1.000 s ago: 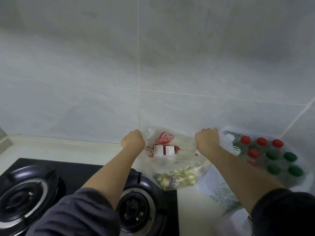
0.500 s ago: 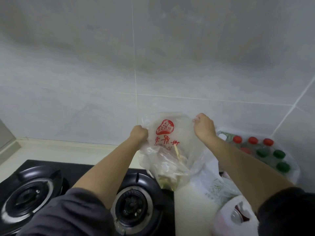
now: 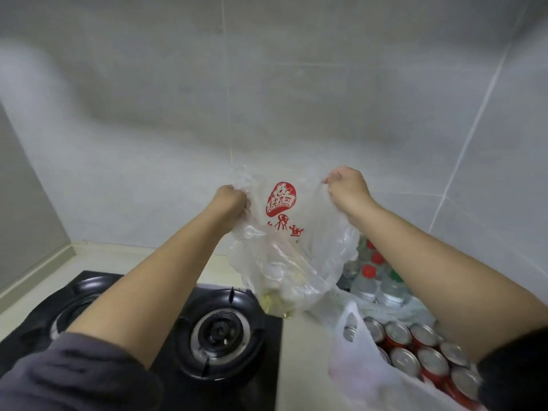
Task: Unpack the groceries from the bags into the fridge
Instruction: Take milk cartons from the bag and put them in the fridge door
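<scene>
A clear plastic bag with a red printed logo hangs in front of the tiled wall, above the counter beside the stove. My left hand grips the bag's left top edge in a fist. My right hand pinches the right top edge, slightly higher. Pale yellowish contents sag at the bag's bottom; what they are is unclear. A second bag at the lower right holds several red drink cans. Behind it stand several water bottles with red and green caps.
A black two-burner gas stove fills the lower left, its right burner just below the hanging bag. A pale counter runs between the stove and the bags. Grey tiled walls close the back and right sides.
Both hands have lifted the logo bag up off the counter and toward me. The view has tilted down and right, revealing the bag of cans.
</scene>
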`<state>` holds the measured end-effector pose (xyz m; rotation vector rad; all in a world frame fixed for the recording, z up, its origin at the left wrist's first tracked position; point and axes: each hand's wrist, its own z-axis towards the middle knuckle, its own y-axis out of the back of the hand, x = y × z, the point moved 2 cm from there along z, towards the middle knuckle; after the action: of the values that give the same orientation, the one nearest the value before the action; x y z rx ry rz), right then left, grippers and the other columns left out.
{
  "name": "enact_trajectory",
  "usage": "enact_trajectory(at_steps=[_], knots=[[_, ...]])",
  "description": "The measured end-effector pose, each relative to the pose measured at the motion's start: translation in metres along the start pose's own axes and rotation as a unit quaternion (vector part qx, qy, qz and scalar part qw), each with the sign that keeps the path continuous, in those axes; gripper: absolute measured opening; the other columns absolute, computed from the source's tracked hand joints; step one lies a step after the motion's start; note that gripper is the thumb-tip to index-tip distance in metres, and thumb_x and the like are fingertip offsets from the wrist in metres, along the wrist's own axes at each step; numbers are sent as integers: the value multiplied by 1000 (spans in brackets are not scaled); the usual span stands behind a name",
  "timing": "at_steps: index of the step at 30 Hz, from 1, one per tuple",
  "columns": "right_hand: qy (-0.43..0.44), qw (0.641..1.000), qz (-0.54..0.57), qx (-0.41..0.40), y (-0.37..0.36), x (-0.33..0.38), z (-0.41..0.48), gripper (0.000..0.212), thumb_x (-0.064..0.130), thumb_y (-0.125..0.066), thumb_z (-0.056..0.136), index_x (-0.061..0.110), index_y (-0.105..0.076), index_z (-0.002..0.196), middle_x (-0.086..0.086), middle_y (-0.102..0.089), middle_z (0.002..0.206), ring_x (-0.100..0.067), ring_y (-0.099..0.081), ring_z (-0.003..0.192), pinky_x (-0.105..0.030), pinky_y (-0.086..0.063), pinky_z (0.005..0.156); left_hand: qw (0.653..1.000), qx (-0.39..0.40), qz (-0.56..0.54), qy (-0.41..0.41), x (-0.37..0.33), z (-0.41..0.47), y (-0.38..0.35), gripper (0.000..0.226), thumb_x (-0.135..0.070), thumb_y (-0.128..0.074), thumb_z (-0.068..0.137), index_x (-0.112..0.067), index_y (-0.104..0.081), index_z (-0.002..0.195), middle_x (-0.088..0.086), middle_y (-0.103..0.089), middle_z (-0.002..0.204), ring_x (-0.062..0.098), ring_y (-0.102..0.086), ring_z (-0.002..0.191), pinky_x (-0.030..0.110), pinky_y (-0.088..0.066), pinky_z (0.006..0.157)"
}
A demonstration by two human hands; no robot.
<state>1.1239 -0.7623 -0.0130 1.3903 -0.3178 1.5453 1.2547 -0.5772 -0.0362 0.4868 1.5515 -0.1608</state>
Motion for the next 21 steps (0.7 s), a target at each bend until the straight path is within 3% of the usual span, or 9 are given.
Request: enact_trajectory(at_steps=[2, 5, 10, 14, 21], knots=[[1, 999, 35, 11, 13, 12, -25, 31, 9, -37, 97, 18, -55, 73, 3, -49, 68, -13, -41, 58, -25, -28, 50, 999, -18, -37, -4, -7, -33, 9, 36, 11, -29, 88, -9, -49, 65, 5, -48, 59, 15, -44, 49, 11, -32, 37], [-26, 995, 85, 39, 30, 19, -61, 29, 8, -38, 96, 17, -56, 76, 3, -46, 63, -14, -39, 52, -21, -27, 43, 997, -36, -66, -7, -8, -79, 20, 37, 12, -29, 88, -9, -48, 65, 4, -48, 52, 14, -45, 42, 18, -34, 44], [-74, 981, 141, 107, 44, 9, -130, 29, 3, -41, 93, 15, -59, 75, 5, -43, 54, -10, -35, 41, -13, -24, 36, 998, -36, -46, 12, 23, -151, 25, 34, 11, -31, 86, -9, -50, 67, 0, -51, 42, 8, -45, 31, 12, -32, 35], [-112, 973, 133, 150, 53, -16, -178, 30, 3, -41, 96, 14, -59, 75, 6, -40, 51, -6, -31, 35, -15, -23, 36, 998, -20, -37, 41, 65, -189, 16, 29, 11, -33, 86, -7, -52, 72, 3, -53, 49, 15, -48, 40, 18, -35, 40], [-135, 974, 70, 168, 80, -65, -232, 29, 2, -39, 97, 12, -62, 85, 4, -41, 53, -9, -32, 42, -19, -25, 38, 995, 27, 31, 89, 121, -234, -18, 21, 1, -41, 91, -5, -61, 86, 7, -60, 63, 19, -56, 53, 27, -43, 49]])
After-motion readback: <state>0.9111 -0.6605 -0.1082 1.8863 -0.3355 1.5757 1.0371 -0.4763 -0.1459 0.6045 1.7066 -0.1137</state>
